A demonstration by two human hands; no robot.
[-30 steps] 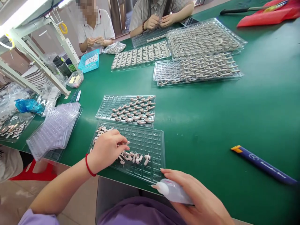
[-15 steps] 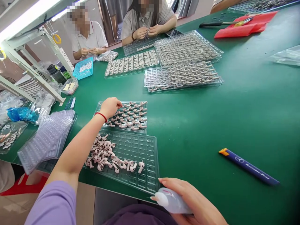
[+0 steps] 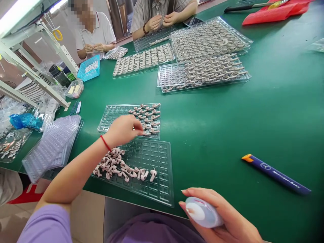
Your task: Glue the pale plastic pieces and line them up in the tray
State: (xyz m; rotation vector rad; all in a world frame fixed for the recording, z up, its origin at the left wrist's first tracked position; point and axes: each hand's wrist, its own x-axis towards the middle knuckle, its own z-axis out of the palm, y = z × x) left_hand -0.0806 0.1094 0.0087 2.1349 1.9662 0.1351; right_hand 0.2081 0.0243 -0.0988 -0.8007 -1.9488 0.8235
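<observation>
My left hand, with a red cord at the wrist, hovers over the near edge of a clear plastic tray. Its fingers are bent downward and drawn together; whatever they pinch, if anything, is hidden. Pale pink earbud shells lie in slanted rows on that tray's right part. Closer to me is a second clear tray, with a loose heap of similar shells on its left and a few spread rightward. By the table's front edge, my right hand wraps round a small translucent squeeze bottle, nozzle end facing me.
A dark blue case lies at the right. Filled trays stand farther back, near a blue basket. Stacked empty trays and a white shelf frame are at left. Two people sit across the table, hands at work.
My left hand has moved toward me and slightly right over the tray, uncovering its left part. My right hand, still holding the bottle, has shifted right, away from the near tray's corner.
</observation>
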